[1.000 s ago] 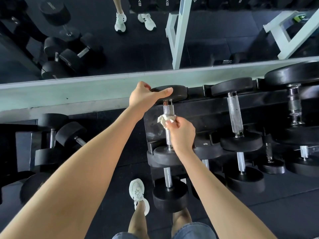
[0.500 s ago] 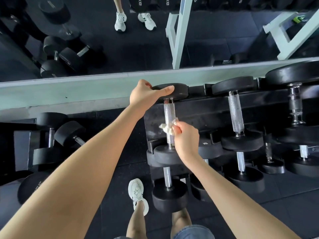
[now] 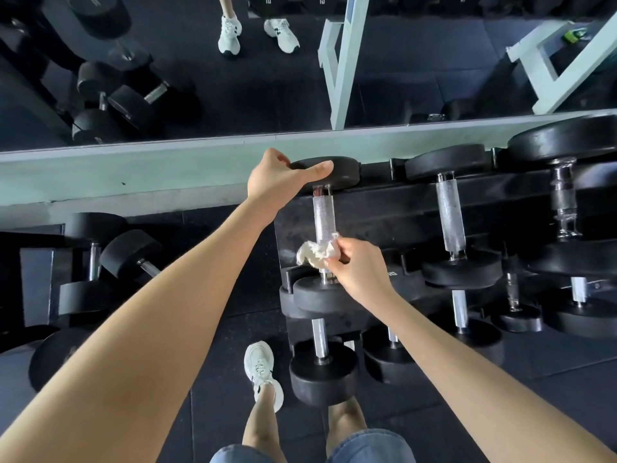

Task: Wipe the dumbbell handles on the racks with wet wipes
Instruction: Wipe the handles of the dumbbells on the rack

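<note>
A black dumbbell lies on the top tier of the black rack (image 3: 384,208), its knurled silver handle (image 3: 322,218) pointing toward me. My left hand (image 3: 277,178) grips the far weight head (image 3: 337,172), thumb laid over its top. My right hand (image 3: 359,267) pinches a crumpled white wet wipe (image 3: 315,252) against the near end of that handle, just above the near weight head (image 3: 320,294). The wipe hides the handle's lowest part.
More dumbbells sit to the right on the same tier, the closest with a silver handle (image 3: 450,218). Lower tiers hold further dumbbells (image 3: 322,372). Another rack stands at the left (image 3: 93,262). A mirror runs along the wall behind. My white shoe (image 3: 260,369) is on the dark floor.
My right hand has slid the wipe down the handle from near its far end to its near end. My left hand has stayed on the far weight head.
</note>
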